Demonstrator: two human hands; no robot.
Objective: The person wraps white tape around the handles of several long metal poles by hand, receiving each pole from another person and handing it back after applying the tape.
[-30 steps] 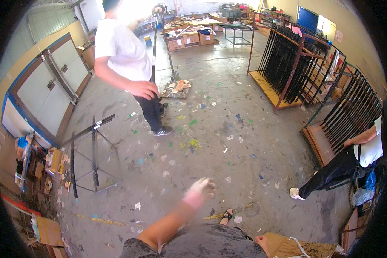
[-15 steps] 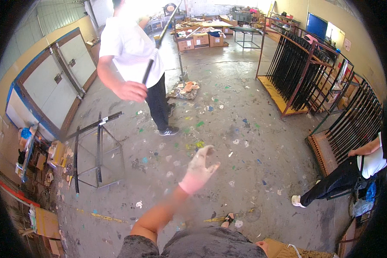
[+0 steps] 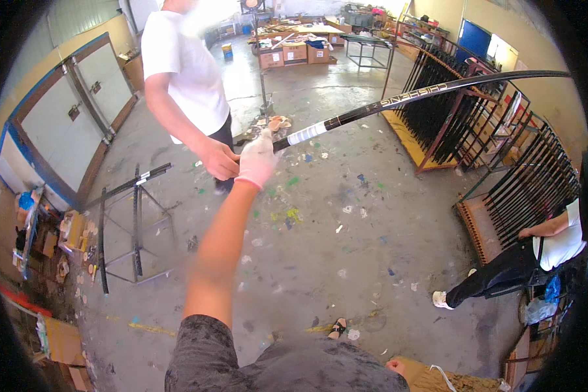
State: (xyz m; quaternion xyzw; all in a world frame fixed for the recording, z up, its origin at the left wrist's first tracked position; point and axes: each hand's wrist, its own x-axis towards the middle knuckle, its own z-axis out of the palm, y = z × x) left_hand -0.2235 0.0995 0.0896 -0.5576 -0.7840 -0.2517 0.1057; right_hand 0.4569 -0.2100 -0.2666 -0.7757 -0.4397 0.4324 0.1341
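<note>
A long glossy black pole [image 3: 353, 114], with a white band near its lower end and pale lettering, slants up to the right across the view. My left hand [image 3: 258, 160], in a white glove with a pink cuff, is closed round its lower end. Right beside my glove, a co-worker's bare hand [image 3: 221, 159] is at that same end; whether it still grips the pole is hidden. My right hand [image 3: 395, 367] shows only as a sliver of bare skin at the lower edge, next to brown cardboard [image 3: 424, 375]. Its fingers cannot be made out.
The co-worker in a white shirt [image 3: 183, 72] stands ahead on the left. Racks of black poles [image 3: 428, 98] line the right, where another person [image 3: 562, 238] sits. A low metal stand [image 3: 137, 225] is at the left. Cardboard boxes [image 3: 294, 52] stand at the back.
My left hand has reached forward and left and closed on the black pole. The pole, upright in the co-worker's hand before, has swung down to the right.
</note>
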